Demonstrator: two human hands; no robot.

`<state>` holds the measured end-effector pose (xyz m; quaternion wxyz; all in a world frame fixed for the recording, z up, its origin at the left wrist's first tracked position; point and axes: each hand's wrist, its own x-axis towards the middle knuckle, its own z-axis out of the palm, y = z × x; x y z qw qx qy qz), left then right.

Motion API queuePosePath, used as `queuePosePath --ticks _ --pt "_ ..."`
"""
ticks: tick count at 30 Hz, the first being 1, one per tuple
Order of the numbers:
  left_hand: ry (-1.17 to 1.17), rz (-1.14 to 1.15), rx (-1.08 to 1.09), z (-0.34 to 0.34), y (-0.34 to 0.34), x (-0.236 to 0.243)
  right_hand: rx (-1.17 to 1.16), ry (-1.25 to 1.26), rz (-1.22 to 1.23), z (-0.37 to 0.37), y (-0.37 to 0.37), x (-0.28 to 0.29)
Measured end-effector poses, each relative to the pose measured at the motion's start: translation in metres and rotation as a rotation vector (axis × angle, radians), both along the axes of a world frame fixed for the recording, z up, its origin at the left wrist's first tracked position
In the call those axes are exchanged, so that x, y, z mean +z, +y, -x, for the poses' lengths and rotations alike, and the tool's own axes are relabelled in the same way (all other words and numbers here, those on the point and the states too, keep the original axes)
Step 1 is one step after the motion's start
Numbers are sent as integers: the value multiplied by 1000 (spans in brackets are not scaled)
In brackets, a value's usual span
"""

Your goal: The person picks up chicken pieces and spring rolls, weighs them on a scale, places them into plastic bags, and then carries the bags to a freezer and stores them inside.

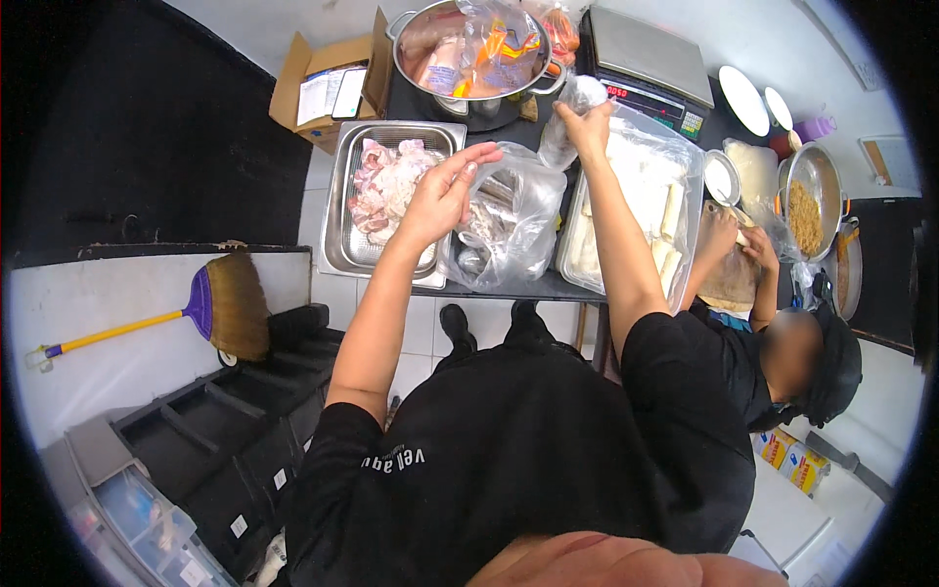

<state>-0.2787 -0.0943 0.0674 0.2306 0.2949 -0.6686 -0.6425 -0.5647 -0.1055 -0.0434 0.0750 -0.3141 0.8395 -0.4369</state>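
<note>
At the top centre of the frame, a person works at a dark bench (548, 287), the right hand (587, 129) clamped around a plastic-wrapped bundle (557, 145), which is tilted beside the upper left corner of a clear tub (697, 186) of pale rolls (672, 210). The fingers wrap its upper part, likely so the slick film does not slip. Left of centre, the left hand (438, 201) holds nothing: its fingers reach out nearly straight, thumb apart, over the gap between a steel tray (337, 201) of raw meat (386, 191) and an open bag (533, 245) of silvery contents; whether it touches the bag is unclear. The bag sits between tray and tub, presumably for easy reach. The right forearm stretches across the tub; the left angles up from below.
</note>
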Motion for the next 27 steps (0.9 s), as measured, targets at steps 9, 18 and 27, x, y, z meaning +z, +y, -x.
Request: queuePosePath --ticks 9,18,27 --pt "35 230 -105 15 17 5 -39 76 -282 -1 -16 -14" --pt "15 112 -153 5 33 18 28 96 -601 -11 -34 -30" --pt "-64 33 -96 -13 14 23 286 46 -679 6 -19 -75"
